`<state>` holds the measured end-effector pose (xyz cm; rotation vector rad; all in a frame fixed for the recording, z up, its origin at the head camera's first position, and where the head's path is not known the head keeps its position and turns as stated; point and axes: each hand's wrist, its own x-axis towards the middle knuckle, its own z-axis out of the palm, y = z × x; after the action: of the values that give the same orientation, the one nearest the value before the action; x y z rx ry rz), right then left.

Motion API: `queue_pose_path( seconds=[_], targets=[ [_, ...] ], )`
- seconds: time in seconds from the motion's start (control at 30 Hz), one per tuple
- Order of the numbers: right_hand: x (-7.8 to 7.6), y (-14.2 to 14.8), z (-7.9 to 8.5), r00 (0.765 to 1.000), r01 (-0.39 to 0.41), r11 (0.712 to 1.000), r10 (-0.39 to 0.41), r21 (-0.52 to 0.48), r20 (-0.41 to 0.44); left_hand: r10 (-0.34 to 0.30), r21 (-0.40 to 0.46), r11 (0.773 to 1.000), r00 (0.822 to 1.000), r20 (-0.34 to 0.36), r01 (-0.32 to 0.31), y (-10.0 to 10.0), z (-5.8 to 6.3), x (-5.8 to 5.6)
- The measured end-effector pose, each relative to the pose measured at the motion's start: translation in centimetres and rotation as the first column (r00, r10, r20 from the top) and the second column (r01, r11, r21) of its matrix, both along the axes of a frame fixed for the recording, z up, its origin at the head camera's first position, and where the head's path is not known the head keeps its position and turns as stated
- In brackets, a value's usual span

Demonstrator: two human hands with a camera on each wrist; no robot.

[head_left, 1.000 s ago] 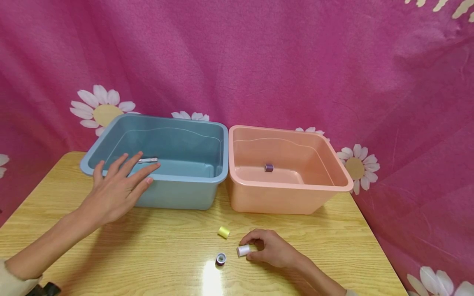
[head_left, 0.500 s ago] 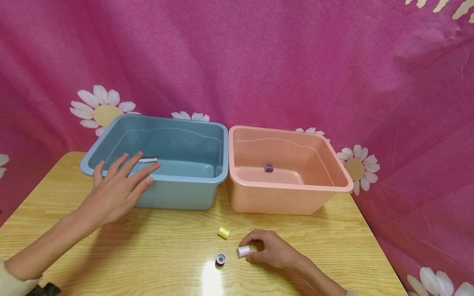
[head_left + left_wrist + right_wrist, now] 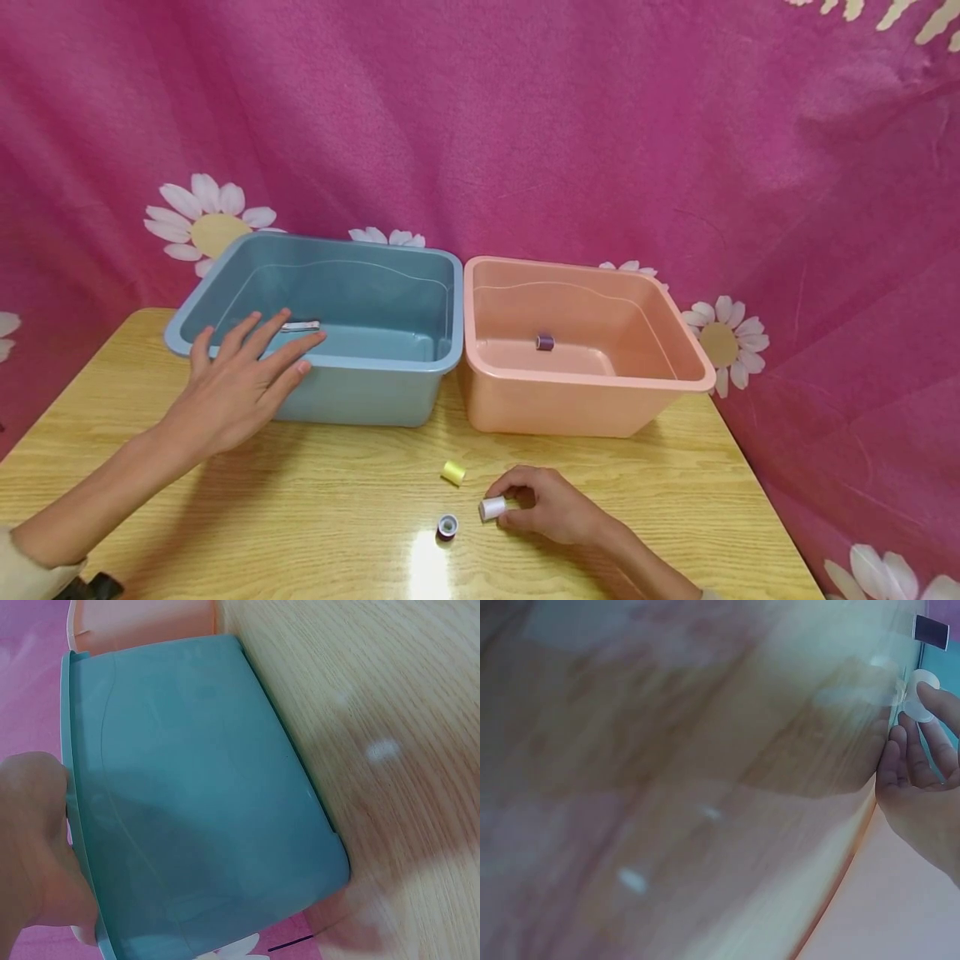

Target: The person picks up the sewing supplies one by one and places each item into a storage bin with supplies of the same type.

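Observation:
Between thumb and fingers, my right hand (image 3: 551,506) pinches a white thread spool (image 3: 492,508) low over the table; the right wrist view shows the spool (image 3: 921,696) at its fingertips. Just left of it a dark thread spool (image 3: 447,526) stands on end, and a yellow thread spool (image 3: 453,472) lies behind. My left hand (image 3: 232,387), fingers spread, is at the front rim of the blue bin (image 3: 360,392). Inside that bin lies a small whitish strip-like item (image 3: 302,326), partly behind the fingers. A purple thread spool (image 3: 545,342) lies in the pink bin (image 3: 555,404).
Both bins stand side by side at the back of the wooden table (image 3: 337,508), rims nearly touching. Behind them hangs a magenta curtain (image 3: 480,125) with daisies. The table's right edge slopes down past the pink bin.

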<state>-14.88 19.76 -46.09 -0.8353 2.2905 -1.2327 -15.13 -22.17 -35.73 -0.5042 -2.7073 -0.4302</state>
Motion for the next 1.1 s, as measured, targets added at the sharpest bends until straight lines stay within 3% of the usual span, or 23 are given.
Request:
queue_pose_path(
  seconds=[0.27, 0.5, 1.1],
  targets=[
    [0.1, 0.0, 0.5, 0.999, 0.035, 0.998, -0.033, -0.058, 0.032, -0.008, -0.007, 1.000, 1.000, -0.006, 0.008, 0.0, -0.1, 0.0],
    [0.0, 0.1, 1.3, 0.999, 0.051, 0.995, -0.053, -0.084, -0.014, -0.008, -0.013, 1.000, 1.000, -0.012, 0.008, 0.0, -0.2, 0.0],
    [-0.3, 1.1, 6.2, 0.986, 0.109, 0.988, -0.121, -0.105, -0.112, -0.009, -0.013, 1.000, 1.000, -0.012, 0.009, 0.0, -0.1, 0.0]
  ],
)
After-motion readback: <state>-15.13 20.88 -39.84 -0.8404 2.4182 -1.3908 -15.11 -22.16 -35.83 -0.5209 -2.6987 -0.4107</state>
